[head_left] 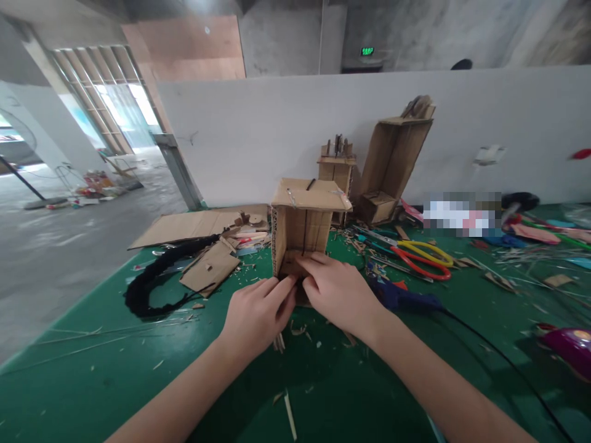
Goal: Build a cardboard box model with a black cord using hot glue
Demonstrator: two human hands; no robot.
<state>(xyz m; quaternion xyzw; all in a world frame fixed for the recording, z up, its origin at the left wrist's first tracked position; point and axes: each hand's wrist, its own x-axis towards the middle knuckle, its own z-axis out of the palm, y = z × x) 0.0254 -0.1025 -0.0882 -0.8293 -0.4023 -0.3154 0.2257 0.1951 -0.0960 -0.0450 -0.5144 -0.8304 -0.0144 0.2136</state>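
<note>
An open-fronted cardboard box [310, 195] stands upright on the green table in front of me, with a dark cord or stick running down inside it. My left hand [259, 309] has its bent fingers closed at the lower left front of the box. From the other side my right hand [342, 291] reaches into the bottom, its index finger pressed onto the cardboard inside and its thumb beside it. The two hands' fingertips almost meet there. Whatever small piece may lie under the fingers is hidden.
Scissors with red and yellow handles [425, 258] and a dark blue corded tool [406, 298] lie to the right. Two cardboard structures [399, 154] stand behind by the white partition [240, 135]. A black fuzzy strip [143, 292] and cardboard pieces [210, 267] lie left; scraps litter the table.
</note>
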